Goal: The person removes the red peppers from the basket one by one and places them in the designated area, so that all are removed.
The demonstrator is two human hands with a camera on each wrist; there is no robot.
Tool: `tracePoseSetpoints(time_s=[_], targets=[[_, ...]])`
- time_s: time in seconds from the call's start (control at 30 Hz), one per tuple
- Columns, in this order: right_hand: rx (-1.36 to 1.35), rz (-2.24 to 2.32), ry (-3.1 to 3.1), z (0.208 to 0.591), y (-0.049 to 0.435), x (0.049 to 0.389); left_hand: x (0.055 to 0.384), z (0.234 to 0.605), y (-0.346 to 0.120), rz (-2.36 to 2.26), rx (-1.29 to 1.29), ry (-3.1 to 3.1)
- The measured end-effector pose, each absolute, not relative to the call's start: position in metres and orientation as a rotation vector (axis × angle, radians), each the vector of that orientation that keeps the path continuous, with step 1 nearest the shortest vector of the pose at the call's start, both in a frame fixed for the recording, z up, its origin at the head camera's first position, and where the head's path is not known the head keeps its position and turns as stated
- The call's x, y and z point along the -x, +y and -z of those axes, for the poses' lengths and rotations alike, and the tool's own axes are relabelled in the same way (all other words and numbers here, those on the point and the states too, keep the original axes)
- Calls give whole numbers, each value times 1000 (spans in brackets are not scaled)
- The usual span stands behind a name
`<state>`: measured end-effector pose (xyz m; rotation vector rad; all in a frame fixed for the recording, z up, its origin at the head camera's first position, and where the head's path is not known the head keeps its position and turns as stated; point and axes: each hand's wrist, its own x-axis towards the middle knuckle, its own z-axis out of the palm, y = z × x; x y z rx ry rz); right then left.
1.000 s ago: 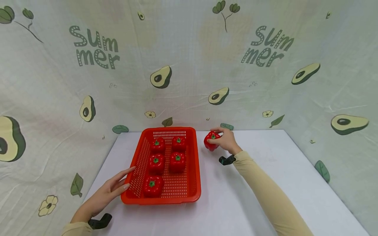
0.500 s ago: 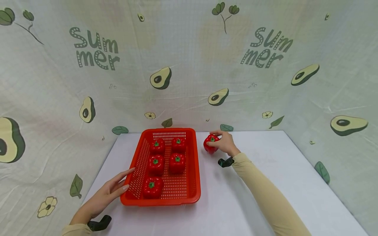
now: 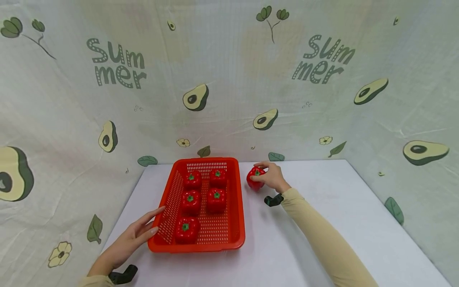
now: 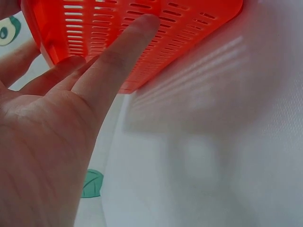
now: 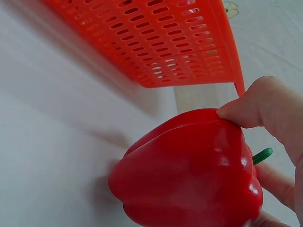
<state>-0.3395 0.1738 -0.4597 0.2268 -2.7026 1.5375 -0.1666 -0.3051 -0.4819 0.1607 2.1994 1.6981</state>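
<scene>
A red perforated plastic basket sits on the white table with several red bell peppers standing in it, green stems up. My left hand touches the basket's left side with its fingers extended; in the left wrist view one straight finger lies along the slotted outer wall. Just right of the basket's far right part, my right hand holds another red bell pepper between thumb and fingers. In the right wrist view that pepper is tipped, its green stem towards the palm, a shadow on the table below.
The basket's right wall rises close to the held pepper. A pale cloth printed with avocados, leaves and "summer" hangs behind the white table and along both sides. Each wrist wears a black device.
My right hand has shifted slightly towards the basket and nearer to me, still holding the bell pepper. The left hand stays against the basket, and the head view has tilted a little.
</scene>
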Motion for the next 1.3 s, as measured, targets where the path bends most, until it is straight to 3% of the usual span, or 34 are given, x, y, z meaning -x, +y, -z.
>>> tracePoseSetpoints(time_s=[1.3], targets=[[-185, -1550, -2708, 475, 176, 338, 165, 482, -303, -1693, -140, 2198]])
